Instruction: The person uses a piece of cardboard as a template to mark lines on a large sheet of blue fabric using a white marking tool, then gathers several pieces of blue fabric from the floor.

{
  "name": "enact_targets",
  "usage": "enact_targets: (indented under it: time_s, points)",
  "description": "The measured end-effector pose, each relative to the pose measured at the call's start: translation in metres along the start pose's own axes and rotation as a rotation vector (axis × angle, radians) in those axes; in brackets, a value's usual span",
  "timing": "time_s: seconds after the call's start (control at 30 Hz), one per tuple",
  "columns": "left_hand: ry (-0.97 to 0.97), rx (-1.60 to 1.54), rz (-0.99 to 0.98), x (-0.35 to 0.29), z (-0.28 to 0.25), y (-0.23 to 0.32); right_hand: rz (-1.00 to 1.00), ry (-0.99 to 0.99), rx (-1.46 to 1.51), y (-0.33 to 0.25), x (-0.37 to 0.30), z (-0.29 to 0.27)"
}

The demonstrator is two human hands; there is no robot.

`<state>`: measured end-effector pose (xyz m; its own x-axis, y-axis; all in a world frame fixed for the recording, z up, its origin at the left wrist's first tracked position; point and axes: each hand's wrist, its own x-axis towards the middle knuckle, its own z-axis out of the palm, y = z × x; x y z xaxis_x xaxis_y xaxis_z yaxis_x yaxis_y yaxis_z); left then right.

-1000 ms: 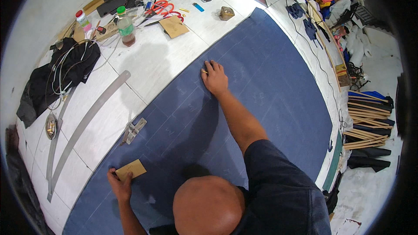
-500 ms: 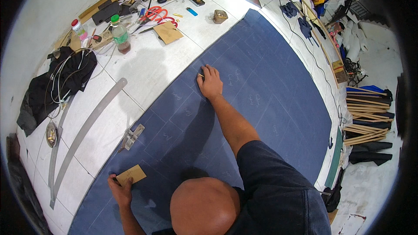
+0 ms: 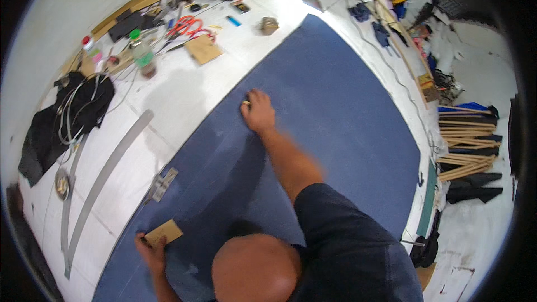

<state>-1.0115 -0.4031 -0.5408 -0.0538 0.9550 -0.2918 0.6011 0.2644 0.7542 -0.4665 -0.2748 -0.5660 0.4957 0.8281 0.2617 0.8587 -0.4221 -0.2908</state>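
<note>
A large dark blue cloth (image 3: 341, 134) covers the table, with faint chalk lines on it. At the lower left, my left hand (image 3: 152, 254) is closed on a small tan cardboard piece (image 3: 169, 232), thumb over its near edge, above the cloth. My right hand (image 3: 259, 112) rests farther up the cloth near its left edge, fingers drawn together. A small yellowish thing shows beside its thumb, too small and blurred to name. Between the two hands, a silver metal piece (image 3: 163, 184) lies at the cloth's edge.
Long grey curved rulers (image 3: 106, 173) lie on the white tabletop to the left, near a small metal dish (image 3: 62, 184). Behind are a green-capped bottle (image 3: 144, 59), orange-handled scissors (image 3: 184, 25) and another cardboard piece (image 3: 203, 50). Wooden sticks (image 3: 467, 134) are stacked at the right.
The whole view has shifted slightly and blurred. My right hand appears a little nearer along the cloth; my left hand still holds the cardboard piece.
</note>
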Motion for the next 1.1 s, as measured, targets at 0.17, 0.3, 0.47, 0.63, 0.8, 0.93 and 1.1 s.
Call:
enact_targets:
  time_s: [0.17, 0.3, 0.47, 0.63, 0.8, 0.93, 1.1]
  points:
    - [-0.013, -0.006, 0.023, 0.016, -0.024, -0.072, -0.034, -0.179, 0.041, -0.044, 0.02, -0.015]
    - [-0.099, 0.434, -0.018, -0.007, -0.008, 0.013, -0.072, -0.226, 0.022, -0.006, -0.018, -0.042]
    - [0.049, 0.185, 0.094, 0.019, -0.018, -0.056, -0.32, -0.219, 0.476, -0.092, -0.127, -0.072]
    - [0.067, 0.036, 0.056, 0.009, -0.006, -0.019, -0.672, -0.619, 0.521, -0.097, -0.272, -0.11]
    - [0.14, 0.256, 0.075, 0.002, 0.013, -0.01, -0.54, -0.812, 0.395, -0.094, -0.311, -0.126]
    - [0.282, 0.198, -0.075, -0.01, -0.006, 0.006, -0.568, -0.834, 0.279, -0.129, -0.309, -0.132]
    - [0.267, 0.352, 0.247, -0.024, 0.006, 0.004, -0.605, -0.845, 0.223, -0.142, -0.296, -0.137]
